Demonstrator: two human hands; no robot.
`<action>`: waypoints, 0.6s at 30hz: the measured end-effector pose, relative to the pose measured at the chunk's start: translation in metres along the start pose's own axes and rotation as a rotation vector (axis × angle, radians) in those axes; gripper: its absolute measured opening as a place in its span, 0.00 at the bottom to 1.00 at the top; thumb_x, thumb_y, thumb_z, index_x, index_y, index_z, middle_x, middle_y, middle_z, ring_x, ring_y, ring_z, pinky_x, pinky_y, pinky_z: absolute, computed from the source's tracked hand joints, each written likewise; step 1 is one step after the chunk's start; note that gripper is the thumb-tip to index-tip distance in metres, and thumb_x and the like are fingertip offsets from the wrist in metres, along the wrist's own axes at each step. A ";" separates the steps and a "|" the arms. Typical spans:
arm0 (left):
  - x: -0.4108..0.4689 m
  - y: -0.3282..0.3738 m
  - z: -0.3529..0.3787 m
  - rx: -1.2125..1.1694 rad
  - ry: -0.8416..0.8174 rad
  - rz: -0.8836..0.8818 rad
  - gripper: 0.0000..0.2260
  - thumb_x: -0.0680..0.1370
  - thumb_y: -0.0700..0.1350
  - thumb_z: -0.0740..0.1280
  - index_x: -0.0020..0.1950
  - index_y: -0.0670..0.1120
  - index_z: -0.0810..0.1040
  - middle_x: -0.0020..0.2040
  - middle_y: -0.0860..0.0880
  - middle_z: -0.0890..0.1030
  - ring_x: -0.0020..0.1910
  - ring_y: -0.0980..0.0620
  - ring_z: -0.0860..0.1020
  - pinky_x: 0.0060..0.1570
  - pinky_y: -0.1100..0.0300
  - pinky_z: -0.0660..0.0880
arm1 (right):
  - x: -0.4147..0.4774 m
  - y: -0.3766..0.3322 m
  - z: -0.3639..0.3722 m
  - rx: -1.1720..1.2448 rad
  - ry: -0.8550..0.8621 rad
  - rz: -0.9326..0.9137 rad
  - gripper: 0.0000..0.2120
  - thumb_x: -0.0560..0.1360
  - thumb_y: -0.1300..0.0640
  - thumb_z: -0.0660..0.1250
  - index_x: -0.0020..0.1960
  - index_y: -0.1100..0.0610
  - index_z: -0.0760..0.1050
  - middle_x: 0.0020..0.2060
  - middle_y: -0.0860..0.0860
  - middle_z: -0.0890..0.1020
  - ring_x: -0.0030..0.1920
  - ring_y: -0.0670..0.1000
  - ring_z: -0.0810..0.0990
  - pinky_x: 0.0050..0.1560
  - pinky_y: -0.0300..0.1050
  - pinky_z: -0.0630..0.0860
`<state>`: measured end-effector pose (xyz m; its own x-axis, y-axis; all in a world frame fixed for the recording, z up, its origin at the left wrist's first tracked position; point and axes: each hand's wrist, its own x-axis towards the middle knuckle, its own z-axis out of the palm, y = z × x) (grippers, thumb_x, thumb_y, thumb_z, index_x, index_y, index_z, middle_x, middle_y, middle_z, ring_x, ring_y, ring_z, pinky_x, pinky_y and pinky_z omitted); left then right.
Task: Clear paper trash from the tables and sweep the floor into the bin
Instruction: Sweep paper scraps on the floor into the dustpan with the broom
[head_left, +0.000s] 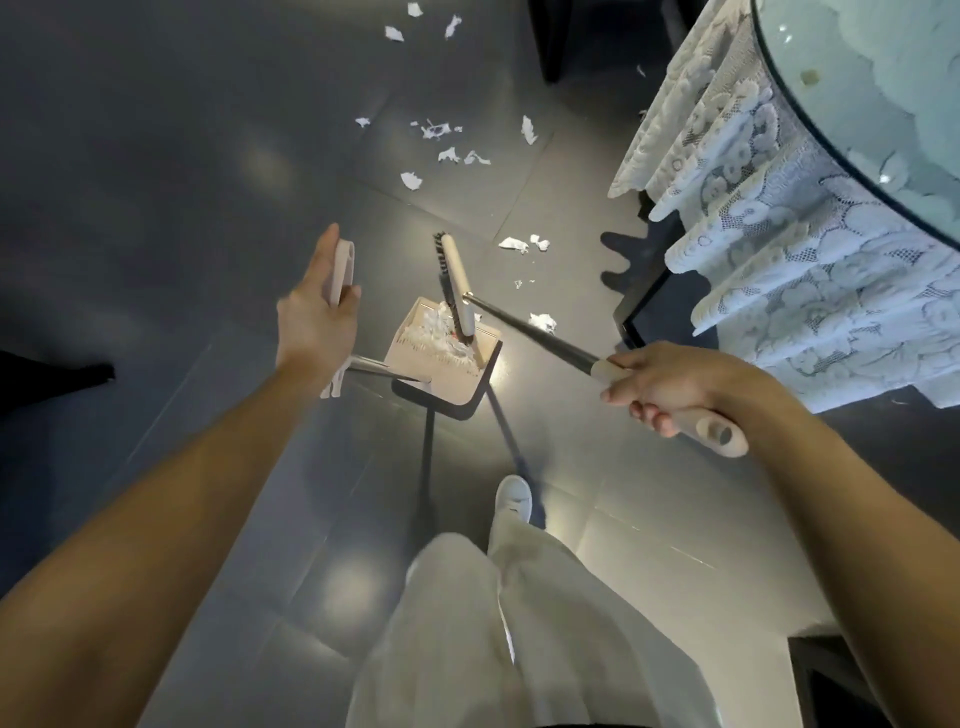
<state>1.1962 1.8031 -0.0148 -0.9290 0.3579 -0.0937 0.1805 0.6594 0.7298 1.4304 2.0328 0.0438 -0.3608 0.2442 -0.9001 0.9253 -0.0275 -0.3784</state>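
My right hand (670, 387) grips the beige end of a long broom handle (530, 332). The broom head (457, 283), beige with dark bristles, rests in the beige dustpan (467, 379), which holds a heap of white paper scraps (436, 330). My left hand (317, 317) holds the top of the dustpan's upright handle (343, 270), thumb hooked round it, fingers stretched along it. Loose paper scraps (441, 145) lie scattered on the dark tiled floor beyond the dustpan, with a few more scraps (524, 244) near the table.
A round glass-topped table (852, 156) with a white lace cloth (769, 249) stands at the right, its dark base (639, 306) close to the dustpan. A dark chair leg (550, 41) stands at the top. My white trousers and shoe (514, 499) are below.
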 end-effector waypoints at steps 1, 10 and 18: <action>0.011 0.004 0.003 0.015 -0.015 0.011 0.27 0.80 0.45 0.63 0.72 0.67 0.59 0.60 0.45 0.79 0.53 0.38 0.79 0.57 0.44 0.76 | 0.003 -0.005 -0.008 0.014 0.013 -0.001 0.11 0.77 0.63 0.66 0.59 0.60 0.74 0.23 0.53 0.70 0.20 0.48 0.64 0.20 0.34 0.65; 0.094 0.011 -0.002 0.104 -0.142 0.122 0.26 0.80 0.45 0.63 0.72 0.66 0.59 0.57 0.43 0.78 0.50 0.40 0.79 0.57 0.47 0.76 | 0.011 -0.041 -0.032 0.079 0.111 0.002 0.09 0.78 0.62 0.66 0.58 0.59 0.75 0.22 0.53 0.71 0.19 0.47 0.66 0.20 0.36 0.67; 0.161 -0.009 -0.032 0.145 -0.323 0.366 0.26 0.79 0.41 0.64 0.74 0.58 0.62 0.64 0.46 0.77 0.55 0.39 0.78 0.56 0.47 0.76 | 0.043 -0.071 0.025 -0.113 0.349 0.099 0.09 0.77 0.62 0.65 0.57 0.61 0.74 0.28 0.56 0.76 0.20 0.49 0.71 0.24 0.37 0.68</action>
<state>1.0346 1.8335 -0.0152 -0.6535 0.7536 -0.0711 0.5393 0.5294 0.6549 1.3459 2.0207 0.0264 -0.2252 0.5620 -0.7959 0.9678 0.0347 -0.2493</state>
